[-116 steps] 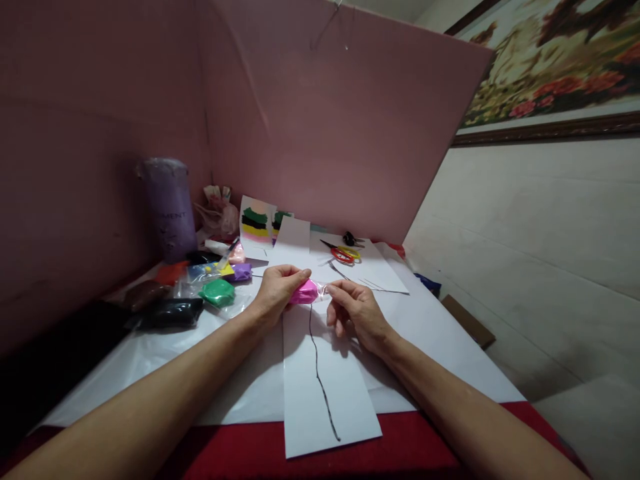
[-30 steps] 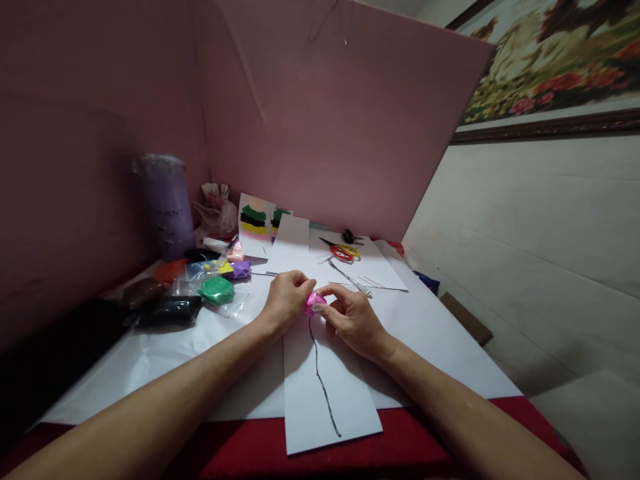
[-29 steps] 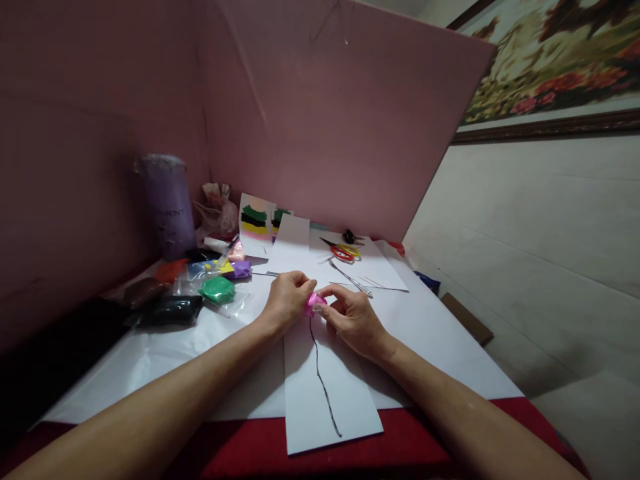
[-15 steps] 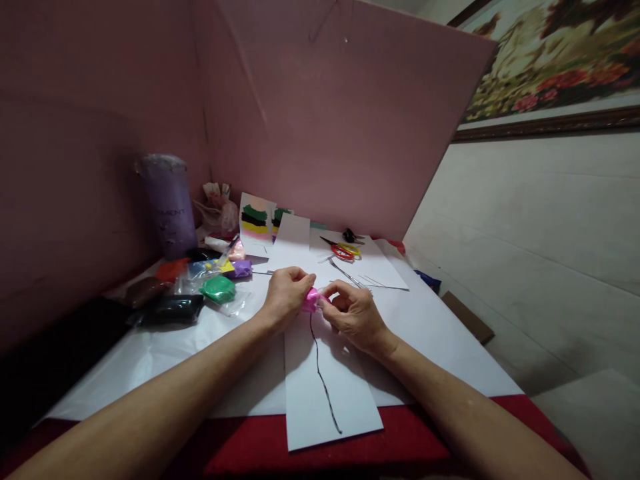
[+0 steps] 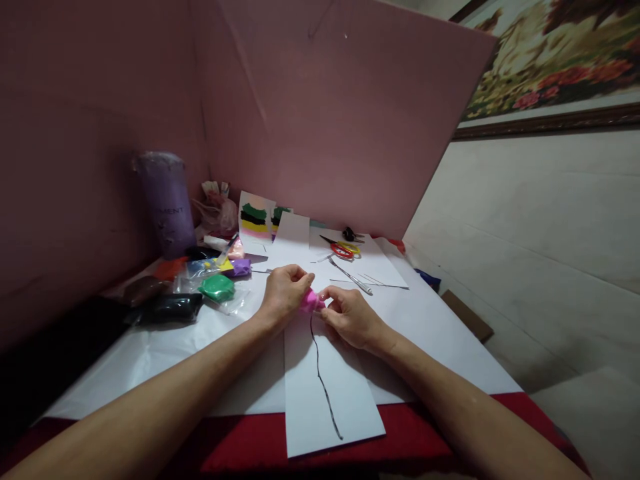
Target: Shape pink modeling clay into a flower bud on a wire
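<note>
Between my two hands is a small clear bag of pink modelling clay (image 5: 311, 301). My left hand (image 5: 287, 293) pinches its left side, fingers closed. On the other side my right hand (image 5: 349, 316) grips the bag's edge between thumb and fingers. Both hands are just above a white sheet (image 5: 300, 400) with a wavy dark line (image 5: 325, 392) running down it. The sheet's near end sticks out over the red cloth at the table edge. The upper part of the line is hidden by my hands and the bag.
Bagged green clay (image 5: 217, 288), black clay (image 5: 173, 310) and purple clay (image 5: 241, 267) lie to the left. Behind them stands a purple tumbler (image 5: 167, 207). Scissors (image 5: 342, 250) and a fork (image 5: 350, 275) rest beyond my hands. A painted colour card (image 5: 255, 217) leans at the back.
My right hand has shifted slightly and its fingers have drawn closer together on the bag. The left hand stays almost in place. More of the fork shows now.
</note>
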Tool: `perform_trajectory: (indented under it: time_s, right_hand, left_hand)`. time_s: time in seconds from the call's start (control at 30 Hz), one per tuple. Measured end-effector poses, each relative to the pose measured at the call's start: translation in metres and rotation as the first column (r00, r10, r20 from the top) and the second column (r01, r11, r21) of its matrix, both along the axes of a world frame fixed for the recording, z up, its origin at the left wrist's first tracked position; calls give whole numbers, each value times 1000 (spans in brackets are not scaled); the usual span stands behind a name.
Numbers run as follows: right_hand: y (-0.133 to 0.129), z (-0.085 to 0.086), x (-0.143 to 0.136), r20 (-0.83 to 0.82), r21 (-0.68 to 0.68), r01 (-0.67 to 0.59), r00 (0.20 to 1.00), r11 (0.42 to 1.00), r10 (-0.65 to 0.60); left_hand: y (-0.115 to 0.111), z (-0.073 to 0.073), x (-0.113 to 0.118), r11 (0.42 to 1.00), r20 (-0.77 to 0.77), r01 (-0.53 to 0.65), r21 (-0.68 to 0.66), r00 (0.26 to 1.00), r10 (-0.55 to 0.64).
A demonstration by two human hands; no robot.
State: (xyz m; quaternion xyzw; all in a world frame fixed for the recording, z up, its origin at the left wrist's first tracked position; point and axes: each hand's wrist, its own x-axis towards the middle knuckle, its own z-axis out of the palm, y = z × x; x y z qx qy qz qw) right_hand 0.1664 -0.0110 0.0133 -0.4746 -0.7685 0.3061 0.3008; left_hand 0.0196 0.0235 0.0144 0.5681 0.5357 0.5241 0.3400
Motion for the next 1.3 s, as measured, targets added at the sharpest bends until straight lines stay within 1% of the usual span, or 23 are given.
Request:
perform_trajectory:
  time_s: [0.1,0.2,0.27,0.33,0.43,0.53,0.6,0.67,0.8,0.9,1.0,1.17,1.3]
  right_hand:
    - [0,-1,1,31,19,-31,999,999,30]
    - [1,-4,2,60,78,-29,998,997,24]
    - [2,-5,3,83,111,-34,996,993,25]
    - [2,-5,3,107,132,-58,993,990,44]
    - [1,-4,5,172,184,-84,984,979,52]
    - [1,-3,7,243,275,-88,970,957,19]
    - [1,-3,8,242,324,-81,970,943,0]
    - [3,-4,9,188,358,-61,982,932,-7]
    - [5,-3,10,66,420,-18,998,907,-11]
    - [6,-1,9,37,383,-7,999,924,-8]
    - [6,0,8,57,324,12,998,946,-32]
    - [4,-1,6,112,289,37,991,957,-73]
    - [3,0,6,144,308,28,987,951,-76]
  left_hand:
    - [0,0,0,998,85,24,-51,996,-20]
    - [-2,0,-1,983,181,78,-168,982,-47]
    - [-4,1,-2,965,218,111,-238,974,-58]
    - [-5,2,-2,948,215,142,-284,973,-81]
    - [-6,4,-3,933,159,177,-314,978,-132]
    - [-7,8,-2,938,95,178,-299,983,-156]
    - [-7,9,-2,942,66,170,-290,985,-158]
    - [-8,10,-1,938,60,169,-301,986,-158]
    - [-6,7,-3,933,108,170,-317,984,-143]
    - [-4,3,-4,962,147,114,-248,986,-79]
    - [-2,2,-4,982,159,65,-179,987,-36]
    - [-3,2,-3,978,151,90,-186,987,-62]
    - [-3,0,-2,975,122,128,-180,987,-107]
